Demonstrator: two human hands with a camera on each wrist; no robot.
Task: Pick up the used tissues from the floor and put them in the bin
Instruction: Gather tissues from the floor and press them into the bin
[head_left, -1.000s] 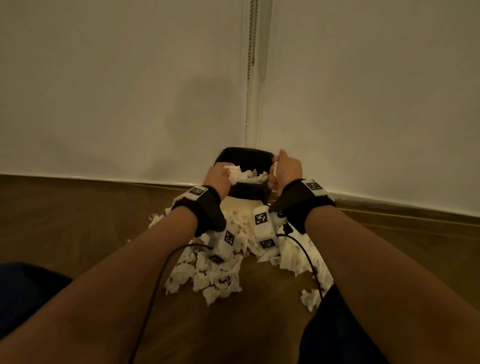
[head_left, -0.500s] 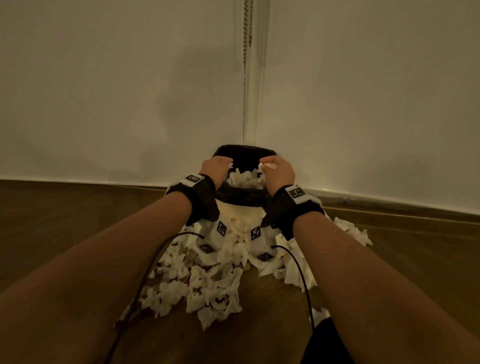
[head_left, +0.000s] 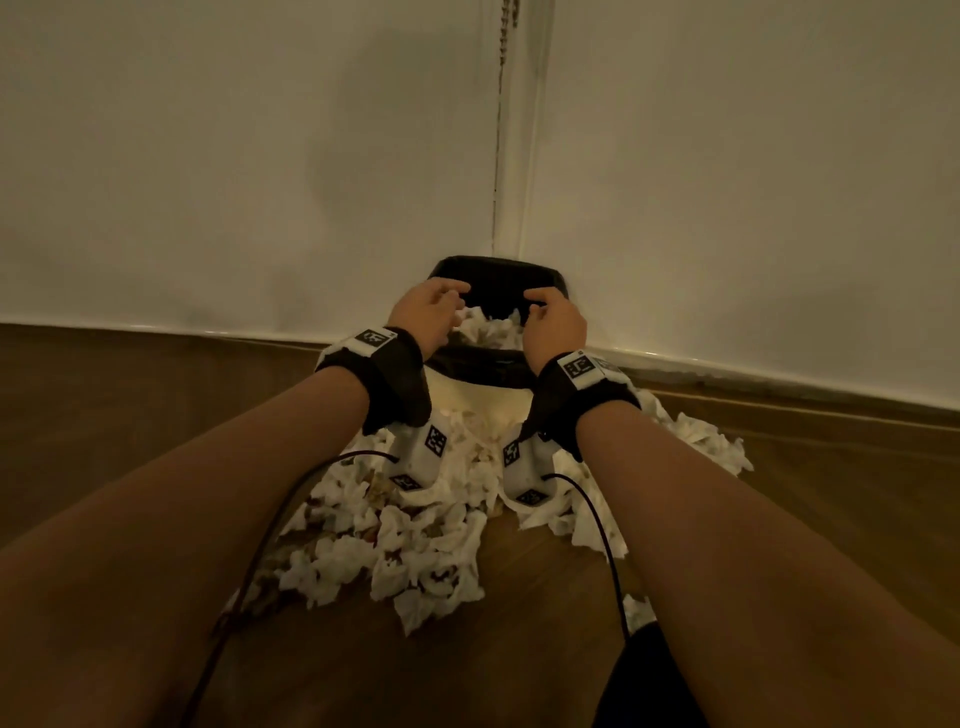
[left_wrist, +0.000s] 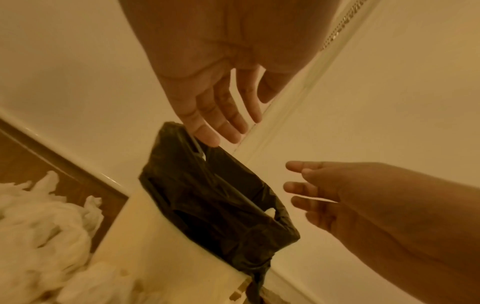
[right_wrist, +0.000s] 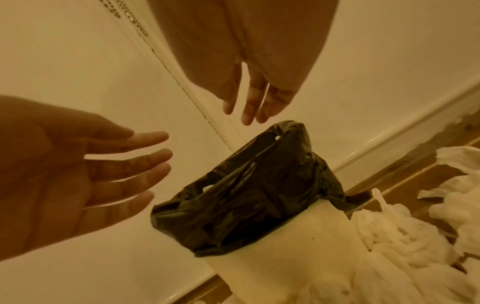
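My left hand (head_left: 427, 310) hung over the left side of the bin's mouth with its fingers (left_wrist: 221, 123) spread and nearly straight, nothing in them. My right hand (head_left: 554, 323) hung over the right side the same way, fingers (right_wrist: 249, 102) loose and apart, empty. In the left wrist view my left little finger sat right at the edge of the black bag (left_wrist: 207, 197); I could not tell whether it touched. Two hands, then, both slack and holding nothing, palms turned toward each other across the opening.

Between and just below my fingertips lay a small heap of crumpled tissues (head_left: 491, 330) inside the bag, reaching close to the rim. I could not count them; they merged into one white mass.

There was one bin (head_left: 478, 397), pale-sided, standing upright with its long axis vertical and its mouth pointing up toward my palms. One black bag lined it, folded down over the rim, with a loose tail hanging on the side nearer me.

Behind my wrists, around the foot of the bin, lay the big pile of tissues on the floor (head_left: 415, 551), too many and too tangled to count, spreading toward me, with a smaller drift (head_left: 701, 441) off to the right of my right wrist. They lay every way, with no common direction.

One wooden floor (head_left: 130, 405) was under it all, and the bin stood in the corner of two pale walls (head_left: 234, 182).
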